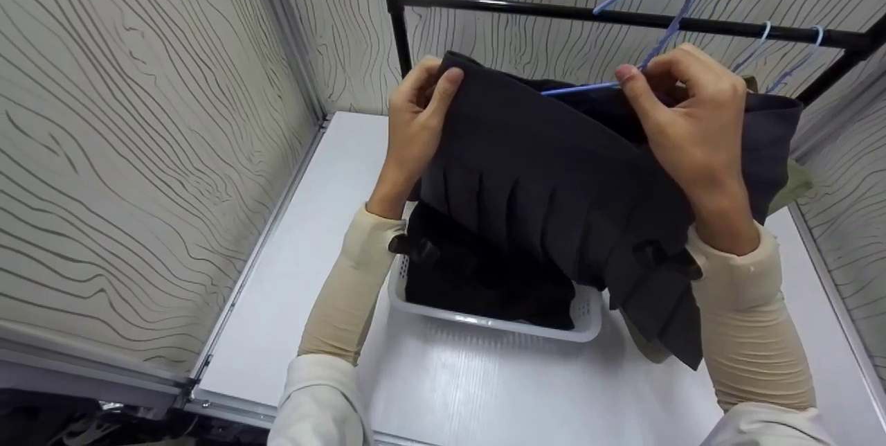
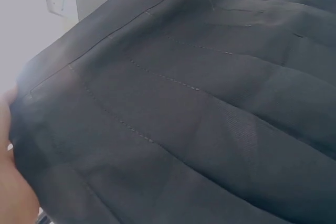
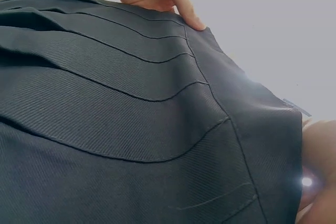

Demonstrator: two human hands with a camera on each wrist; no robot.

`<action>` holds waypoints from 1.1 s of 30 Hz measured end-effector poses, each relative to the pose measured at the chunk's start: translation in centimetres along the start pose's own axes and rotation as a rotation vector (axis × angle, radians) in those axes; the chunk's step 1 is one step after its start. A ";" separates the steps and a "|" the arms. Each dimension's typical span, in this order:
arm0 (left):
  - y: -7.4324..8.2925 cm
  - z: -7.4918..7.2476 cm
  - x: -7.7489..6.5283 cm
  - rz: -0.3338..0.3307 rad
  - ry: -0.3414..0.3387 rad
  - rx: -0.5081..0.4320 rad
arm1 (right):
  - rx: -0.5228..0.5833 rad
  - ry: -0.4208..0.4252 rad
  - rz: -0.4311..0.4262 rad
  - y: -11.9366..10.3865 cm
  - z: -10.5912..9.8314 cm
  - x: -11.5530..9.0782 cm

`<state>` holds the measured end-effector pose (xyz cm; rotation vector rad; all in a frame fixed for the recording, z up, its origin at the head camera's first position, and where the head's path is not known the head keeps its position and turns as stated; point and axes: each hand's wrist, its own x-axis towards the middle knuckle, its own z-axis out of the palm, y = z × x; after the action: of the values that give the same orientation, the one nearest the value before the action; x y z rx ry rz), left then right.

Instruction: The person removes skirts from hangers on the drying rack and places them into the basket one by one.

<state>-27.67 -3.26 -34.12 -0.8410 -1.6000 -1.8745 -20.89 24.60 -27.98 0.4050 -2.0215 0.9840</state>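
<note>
A dark pleated skirt [image 1: 526, 148] is held up by its waistband, its pleats hanging below. At the upper left corner of that waistband my left hand [image 1: 415, 106] pinches the cloth between thumb and fingers. My right hand [image 1: 699, 113] pinches a blue hanger [image 1: 668, 34] near the base of its hook, above the skirt's open waist. One arm of the hanger reaches left, partly inside the waistband; the rest is hidden by cloth and hand. In the right wrist view the stitched pleats [image 3: 136, 98] fill most of the picture.
Behind the skirt runs a black rail [image 1: 512, 6], with light blue hangers [image 1: 765, 34] on its right part. A white basket [image 1: 484, 321] with black folded cloth [image 1: 484, 280] stands below on the white table [image 1: 297, 280]. Olive cloth [image 1: 792, 183] shows behind the skirt.
</note>
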 end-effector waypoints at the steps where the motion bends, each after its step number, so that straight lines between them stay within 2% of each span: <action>1: 0.0 -0.1 0.0 -0.003 -0.005 -0.004 | -0.001 0.001 0.002 -0.1 0.1 0.0; 7: 0.2 -1.1 0.0 -0.013 -0.055 -0.008 | 0.011 0.005 -0.003 -0.8 0.4 0.2; 15: 0.7 -2.0 0.3 0.038 -0.080 0.005 | 0.025 0.007 -0.011 -1.2 0.9 0.7; 25: 0.6 -2.0 0.5 0.088 -0.024 0.038 | 0.055 -0.071 0.013 -1.0 0.9 0.8; 33: 0.4 -2.1 0.4 0.119 0.001 0.074 | 0.056 -0.173 -0.024 -0.5 0.6 0.6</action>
<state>-27.90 -5.43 -33.81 -0.8833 -1.5732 -1.7227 -21.32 23.87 -27.47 0.5603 -2.1408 1.0228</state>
